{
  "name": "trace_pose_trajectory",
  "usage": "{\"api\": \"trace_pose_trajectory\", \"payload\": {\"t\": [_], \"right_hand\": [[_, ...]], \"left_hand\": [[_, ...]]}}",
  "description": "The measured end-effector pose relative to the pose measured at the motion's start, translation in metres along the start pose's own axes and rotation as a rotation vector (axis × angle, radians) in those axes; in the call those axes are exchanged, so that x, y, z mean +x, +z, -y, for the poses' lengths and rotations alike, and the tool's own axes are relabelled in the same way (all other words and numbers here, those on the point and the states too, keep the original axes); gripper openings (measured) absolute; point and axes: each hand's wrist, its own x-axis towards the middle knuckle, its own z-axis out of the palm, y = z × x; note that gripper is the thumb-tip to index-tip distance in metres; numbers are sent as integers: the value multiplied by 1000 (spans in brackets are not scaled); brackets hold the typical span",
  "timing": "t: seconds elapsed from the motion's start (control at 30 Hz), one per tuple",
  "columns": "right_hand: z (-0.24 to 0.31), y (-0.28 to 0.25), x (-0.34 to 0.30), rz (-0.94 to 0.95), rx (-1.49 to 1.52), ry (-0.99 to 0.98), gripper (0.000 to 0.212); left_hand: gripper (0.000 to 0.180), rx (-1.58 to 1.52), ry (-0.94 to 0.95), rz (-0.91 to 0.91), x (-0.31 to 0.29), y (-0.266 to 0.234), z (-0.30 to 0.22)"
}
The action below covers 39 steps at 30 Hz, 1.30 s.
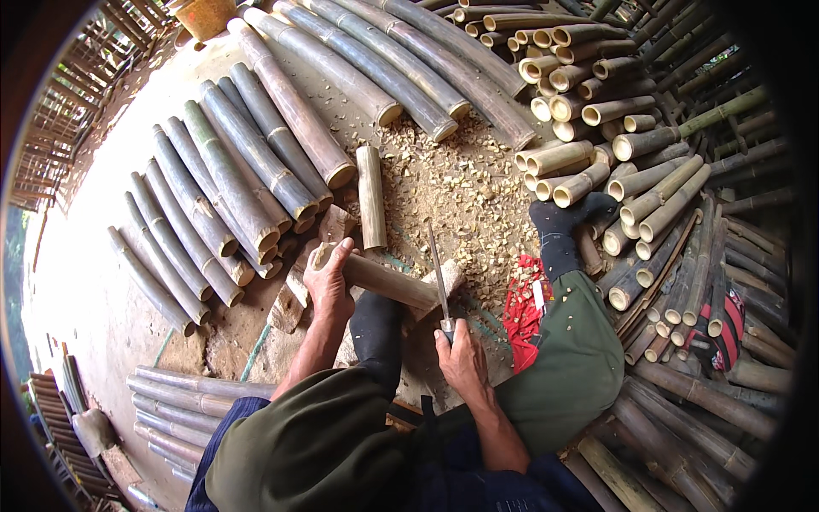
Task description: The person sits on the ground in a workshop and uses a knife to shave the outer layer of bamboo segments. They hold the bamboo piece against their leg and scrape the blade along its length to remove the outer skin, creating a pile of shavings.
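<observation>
My left hand point(331, 280) is wrapped round the left end of a short bamboo section point(392, 282), which lies slantwise in front of me. In my right hand point(463, 360) is the handle of a long, narrow-bladed knife point(438, 271), its tip pointing away from me. The blade crosses close by the section's right end; whether it touches the bamboo I cannot tell. A pale wooden block point(450, 275) shows behind that end. Just beyond my left hand lies another short bamboo piece point(371, 198).
Pale chips point(465, 192) cover the ground ahead. Long bamboo poles point(247, 158) lie in rows to the left and far side. Cut bamboo sections point(589, 111) are piled at the right. Red cloth point(523, 314) lies near my right leg. A yellowish bucket point(203, 17) stands far left.
</observation>
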Motion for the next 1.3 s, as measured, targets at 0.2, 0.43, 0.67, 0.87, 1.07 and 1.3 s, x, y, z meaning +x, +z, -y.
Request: {"api": "trace_pose_trajectory", "payload": {"t": [0.2,0.43,0.67,0.87,1.07,1.3], "right_hand": [[35,-21,0,-264,123,-291,27],[21,-9,6,-9,-69,-78,29],[-5,6,3,-24,-63,-23,27],[53,-37,-2,-38,20,-83,32],[22,-8,6,5,-95,29,30],[70,-44,-7,-129,130,-179,28]], "left_hand": [[35,31,41,102,9,-9,1],[35,52,79,163,4,-6,2],[34,50,50,225,1,0,1],[34,57,100,295,11,-4,-3],[40,6,95,413,5,0,-7],[41,196,47,484,10,-14,-19]]}}
